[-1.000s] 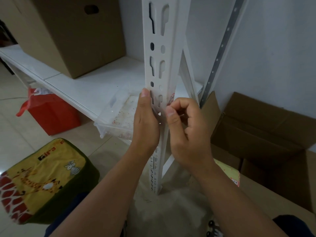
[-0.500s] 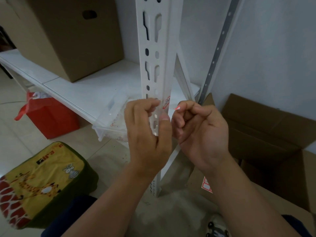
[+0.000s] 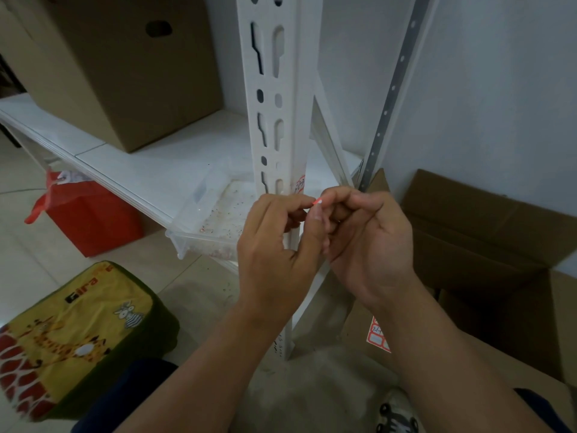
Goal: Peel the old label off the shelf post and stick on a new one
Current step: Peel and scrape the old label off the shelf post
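In front of shelf post (image 3: 274, 126): both hands now off it. Left hand (image 3: 274, 245) and right hand (image 3: 368, 242) pinching label scrap (image 3: 318, 201). Remnant label (image 3: 299, 185) remaining; peeling incomplete.

Your picture is a bit dim and has a cool, grey look. The light is soft and spreads evenly, so you get no hard shadows. The white shelf (image 3: 131, 164) and the shelf post (image 3: 274, 98) are the brightest parts. The floor (image 3: 18, 170) at the left shines a little. It is darker under the shelf and inside the open cardboard box (image 3: 487, 251) on the right. Your lens is wide, so straight lines bend near the edges and the post leans. Your left hand (image 3: 274, 245) and right hand (image 3: 368, 245) look a little soft. The bottom corners are blurry.
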A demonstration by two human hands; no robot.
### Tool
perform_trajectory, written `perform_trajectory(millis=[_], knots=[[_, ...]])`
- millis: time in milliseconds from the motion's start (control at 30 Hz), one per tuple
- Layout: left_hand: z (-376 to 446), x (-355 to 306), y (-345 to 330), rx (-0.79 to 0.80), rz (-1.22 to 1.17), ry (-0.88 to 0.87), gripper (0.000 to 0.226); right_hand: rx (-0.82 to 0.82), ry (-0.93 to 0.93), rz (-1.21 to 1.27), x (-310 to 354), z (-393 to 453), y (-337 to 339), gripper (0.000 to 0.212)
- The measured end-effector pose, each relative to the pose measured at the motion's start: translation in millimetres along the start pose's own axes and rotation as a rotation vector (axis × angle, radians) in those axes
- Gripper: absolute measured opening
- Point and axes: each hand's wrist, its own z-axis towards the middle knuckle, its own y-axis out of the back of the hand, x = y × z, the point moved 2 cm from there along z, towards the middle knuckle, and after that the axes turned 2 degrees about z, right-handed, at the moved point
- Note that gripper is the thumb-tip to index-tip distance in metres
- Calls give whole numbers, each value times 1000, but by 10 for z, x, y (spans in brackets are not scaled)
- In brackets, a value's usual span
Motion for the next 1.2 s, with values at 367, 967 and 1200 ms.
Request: perform_trajectory(millis=[367,967,1200], knots=[[3,34,23,17,107,-63,21,-42,143,-308,20,20,63,36],[-44,62,30,0,128,-87,19,-44,171,-588,116,11,144,40],[140,154,178,-58,-91,339,29,-194,131,-616,68,31,142,33]])
